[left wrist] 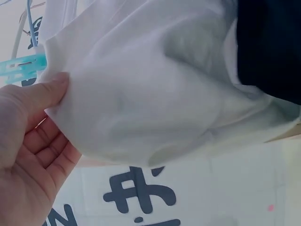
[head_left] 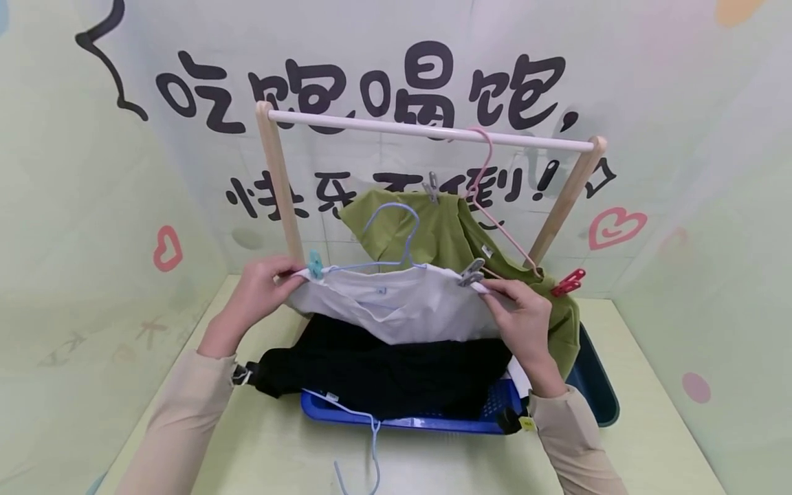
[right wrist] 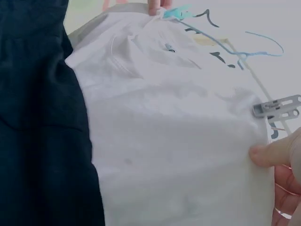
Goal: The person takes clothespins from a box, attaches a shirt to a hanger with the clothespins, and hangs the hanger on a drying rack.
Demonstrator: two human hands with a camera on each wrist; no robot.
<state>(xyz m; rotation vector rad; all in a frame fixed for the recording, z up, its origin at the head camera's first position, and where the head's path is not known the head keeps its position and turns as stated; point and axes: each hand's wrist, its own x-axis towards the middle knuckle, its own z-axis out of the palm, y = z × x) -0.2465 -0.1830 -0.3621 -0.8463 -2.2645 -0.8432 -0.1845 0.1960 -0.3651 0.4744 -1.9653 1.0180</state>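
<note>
Leftmost, the left hand (head_left: 262, 292) is pinching one shoulder of the white shirt (head_left: 445, 309) between thumb and fingers, just beside a teal peg (head_left: 315, 265) that is clipping cloth there. Between the two hands the shirt is hanging in front of the rack (head_left: 281, 179), above the blue basket (head_left: 402, 423); its long shoulder line is running crosswise, dipping slightly to the right, and its neckline is facing up. Out of that neckline a lavender hanger (head_left: 413, 240) is rising, its hook pointing up and curling over so that the free end is aiming left, below the rail. Under the shirt, black cloth (head_left: 383, 378) is lying over the basket, and a pale blue hanger (head_left: 375, 440) is sticking out with its hook pointing toward the person. Behind, a green shirt (head_left: 427, 234) is sloping down to the right, with a pink hanger (head_left: 507, 237) hooking onto the rail. Further right, a grey peg (head_left: 472, 271) is gripping the white shirt's other shoulder, and the right hand (head_left: 522, 316) is pinching the cloth beside it. Rightmost, a red peg (head_left: 568, 282) is clipping the green shirt, and a dark tub (head_left: 600, 392) is showing below.
</note>
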